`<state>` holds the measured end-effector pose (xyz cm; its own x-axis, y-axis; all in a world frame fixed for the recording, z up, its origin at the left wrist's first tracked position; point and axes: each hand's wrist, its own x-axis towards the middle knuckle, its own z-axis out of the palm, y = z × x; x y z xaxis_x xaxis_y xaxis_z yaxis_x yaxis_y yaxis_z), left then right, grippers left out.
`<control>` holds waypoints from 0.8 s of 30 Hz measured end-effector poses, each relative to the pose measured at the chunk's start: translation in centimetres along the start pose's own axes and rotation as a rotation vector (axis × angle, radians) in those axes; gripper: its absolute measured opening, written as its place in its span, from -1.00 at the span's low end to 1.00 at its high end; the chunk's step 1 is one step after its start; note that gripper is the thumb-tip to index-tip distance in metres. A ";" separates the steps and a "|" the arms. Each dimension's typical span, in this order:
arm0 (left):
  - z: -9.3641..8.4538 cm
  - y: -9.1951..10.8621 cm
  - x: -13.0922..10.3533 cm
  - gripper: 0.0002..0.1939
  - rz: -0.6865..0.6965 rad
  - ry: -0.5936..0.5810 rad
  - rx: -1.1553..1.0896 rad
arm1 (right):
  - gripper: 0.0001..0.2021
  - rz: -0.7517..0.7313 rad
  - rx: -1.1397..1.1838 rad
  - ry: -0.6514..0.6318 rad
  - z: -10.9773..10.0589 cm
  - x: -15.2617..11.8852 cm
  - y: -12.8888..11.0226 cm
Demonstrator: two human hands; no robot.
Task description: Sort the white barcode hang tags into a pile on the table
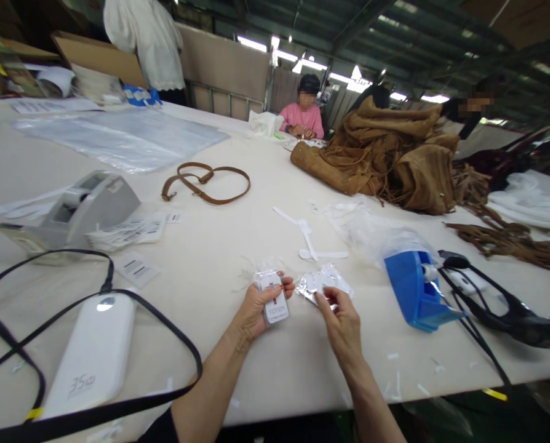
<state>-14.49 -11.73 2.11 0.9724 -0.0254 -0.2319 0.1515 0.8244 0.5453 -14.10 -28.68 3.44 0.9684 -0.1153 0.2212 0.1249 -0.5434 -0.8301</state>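
A small stack of white tags (275, 307) marked TOTEM lies in my left hand (256, 306), with the thumb across its face and the fingers curled round it. Clear strings or loops stick out above the stack. Just to the right, my right hand (342, 314) has its thumb and fingers pinched on the lower edge of a shiny silver packet (318, 282), which rests on the white table (256, 237). White paper strips (305, 231) lie beyond the hands.
A white power bank (93, 351) with black cable and a grey tape dispenser (79, 209) are at left. At right sit a blue dispenser (416, 292) and black straps (506, 307). Brown suede bags (371, 147) are piled behind; a person in pink (302, 117) sits beyond.
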 end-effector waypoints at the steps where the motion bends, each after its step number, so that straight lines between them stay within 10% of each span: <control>1: 0.0 -0.1 -0.1 -0.55 0.000 -0.006 -0.005 | -0.53 0.023 0.098 -0.114 0.8 -0.5 -0.6; 5: 0.1 -0.1 -0.5 -0.55 -0.025 -0.023 -0.016 | -0.63 0.102 0.427 -0.369 4.3 -2.1 -2.1; 24: 0.0 -0.4 -0.2 -0.58 -0.036 -0.013 0.050 | -0.60 0.232 0.544 -0.118 3.1 -0.5 -0.9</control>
<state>-14.78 -12.01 1.97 0.9685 -0.0619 -0.2414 0.1944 0.7934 0.5768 -14.03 -25.59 2.52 0.9971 -0.0697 -0.0301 -0.0307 -0.0081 -0.9995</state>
